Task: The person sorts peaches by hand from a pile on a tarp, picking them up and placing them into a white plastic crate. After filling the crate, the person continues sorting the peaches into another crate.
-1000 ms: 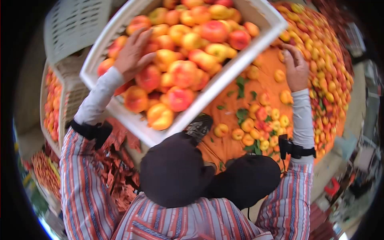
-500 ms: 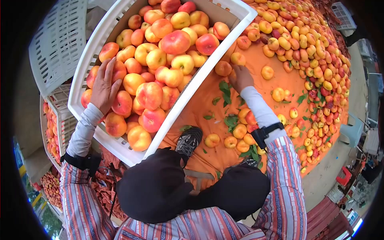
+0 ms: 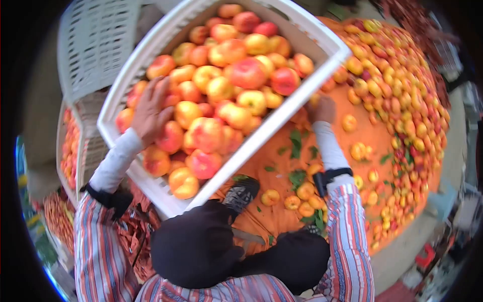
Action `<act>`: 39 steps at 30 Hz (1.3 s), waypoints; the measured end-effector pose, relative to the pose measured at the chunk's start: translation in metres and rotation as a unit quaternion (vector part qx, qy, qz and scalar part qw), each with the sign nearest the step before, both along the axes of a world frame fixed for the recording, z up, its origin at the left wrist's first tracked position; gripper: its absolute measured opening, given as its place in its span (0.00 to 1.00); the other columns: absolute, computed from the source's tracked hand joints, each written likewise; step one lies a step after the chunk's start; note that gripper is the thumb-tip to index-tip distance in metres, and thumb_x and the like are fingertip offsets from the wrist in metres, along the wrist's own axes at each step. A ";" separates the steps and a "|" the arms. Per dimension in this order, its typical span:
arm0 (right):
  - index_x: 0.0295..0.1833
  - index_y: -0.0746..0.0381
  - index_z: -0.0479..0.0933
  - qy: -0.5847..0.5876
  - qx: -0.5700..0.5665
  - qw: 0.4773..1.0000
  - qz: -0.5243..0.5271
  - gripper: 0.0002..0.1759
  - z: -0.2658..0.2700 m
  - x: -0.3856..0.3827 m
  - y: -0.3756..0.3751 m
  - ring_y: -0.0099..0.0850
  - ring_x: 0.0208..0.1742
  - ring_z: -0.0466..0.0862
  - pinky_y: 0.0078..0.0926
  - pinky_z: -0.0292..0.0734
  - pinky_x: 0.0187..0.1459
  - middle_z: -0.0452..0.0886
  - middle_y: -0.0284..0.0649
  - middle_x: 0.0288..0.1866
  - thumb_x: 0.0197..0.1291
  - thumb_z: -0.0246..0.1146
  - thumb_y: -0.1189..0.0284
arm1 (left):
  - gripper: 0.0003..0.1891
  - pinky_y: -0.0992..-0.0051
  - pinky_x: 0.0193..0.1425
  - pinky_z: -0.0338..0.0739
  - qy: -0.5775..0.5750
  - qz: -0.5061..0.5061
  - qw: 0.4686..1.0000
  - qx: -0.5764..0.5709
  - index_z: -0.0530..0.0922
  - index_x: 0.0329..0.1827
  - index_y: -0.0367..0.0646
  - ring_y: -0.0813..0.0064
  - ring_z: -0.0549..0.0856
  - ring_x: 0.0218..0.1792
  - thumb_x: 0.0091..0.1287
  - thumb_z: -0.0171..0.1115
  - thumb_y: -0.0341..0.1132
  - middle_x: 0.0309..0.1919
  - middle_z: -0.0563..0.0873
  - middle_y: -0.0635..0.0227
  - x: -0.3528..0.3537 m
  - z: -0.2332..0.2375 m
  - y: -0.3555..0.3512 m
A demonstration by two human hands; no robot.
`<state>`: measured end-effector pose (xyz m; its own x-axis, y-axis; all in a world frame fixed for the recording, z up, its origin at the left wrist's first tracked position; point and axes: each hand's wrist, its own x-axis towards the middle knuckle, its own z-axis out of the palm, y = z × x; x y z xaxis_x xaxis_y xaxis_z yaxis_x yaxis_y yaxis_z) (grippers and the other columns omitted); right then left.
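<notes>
A white plastic crate (image 3: 166,197) lined with cardboard stands in front of me, loaded with yellow-and-red flat peaches (image 3: 247,73). My left hand (image 3: 150,111) rests open on the fruit at the crate's left side, fingers spread over the peaches. Just outside the crate's right wall is my right hand (image 3: 323,109), above the orange sheet (image 3: 266,221). Its fingers curl round a yellowish peach (image 3: 314,98), partly hidden and blurred by motion.
A large heap of peaches (image 3: 397,95) covers the sheet's far right. Loose peaches (image 3: 304,191) and green leaves (image 3: 296,143) lie near my feet. White crates (image 3: 98,45) stand on the left, one holding fruit. A red stool (image 3: 425,255) is at the lower right.
The view has shifted, so the crate and heap appear farther right and lower. My right hand has closed round a peach beside the crate wall. My left hand stays on the fruit.
</notes>
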<state>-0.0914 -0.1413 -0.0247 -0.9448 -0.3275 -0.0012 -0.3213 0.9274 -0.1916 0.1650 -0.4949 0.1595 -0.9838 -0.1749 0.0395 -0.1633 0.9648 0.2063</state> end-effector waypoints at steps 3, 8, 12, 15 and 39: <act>0.51 0.58 0.72 -0.113 -0.064 0.990 0.056 0.32 -0.057 -0.037 0.021 0.50 0.45 0.79 0.42 0.74 0.46 0.79 0.53 0.41 0.46 0.63 0.46 | 0.36 0.62 0.69 0.56 0.005 0.015 1.000 0.001 0.57 0.67 0.42 0.49 0.61 0.65 0.52 0.59 0.34 0.64 0.60 0.51 0.003 0.002 0.001; 0.59 0.60 0.66 -0.117 -0.156 0.980 0.027 0.36 -0.042 -0.036 0.032 0.47 0.48 0.78 0.38 0.73 0.49 0.76 0.53 0.50 0.48 0.67 0.54 | 0.36 0.61 0.67 0.58 0.011 -0.009 1.000 0.025 0.57 0.67 0.40 0.48 0.64 0.62 0.55 0.59 0.37 0.63 0.60 0.47 0.005 0.004 -0.004; 0.62 0.64 0.61 -0.153 -0.456 0.852 -0.205 0.34 0.021 -0.059 0.052 0.30 0.44 0.77 0.24 0.75 0.36 0.72 0.43 0.52 0.56 0.63 0.57 | 0.36 0.60 0.65 0.60 0.034 -0.018 0.999 0.032 0.56 0.68 0.41 0.48 0.66 0.59 0.55 0.59 0.37 0.62 0.61 0.47 0.007 0.000 -0.007; 0.63 0.65 0.59 -0.150 -0.577 0.795 -0.112 0.33 0.130 -0.055 0.035 0.27 0.43 0.76 0.16 0.73 0.33 0.71 0.42 0.53 0.58 0.61 0.60 | 0.37 0.60 0.64 0.61 0.046 -0.022 0.997 0.051 0.56 0.68 0.42 0.48 0.67 0.58 0.54 0.60 0.38 0.62 0.61 0.48 0.008 0.000 -0.008; 0.54 0.69 0.69 -0.038 -0.318 0.859 0.400 0.23 0.256 0.019 -0.225 0.43 0.52 0.76 0.31 0.69 0.56 0.76 0.52 0.48 0.59 0.57 0.63 | 0.31 0.60 0.65 0.62 0.050 -0.025 0.998 0.025 0.66 0.60 0.37 0.52 0.68 0.60 0.56 0.60 0.43 0.60 0.67 0.47 -0.038 0.024 -0.030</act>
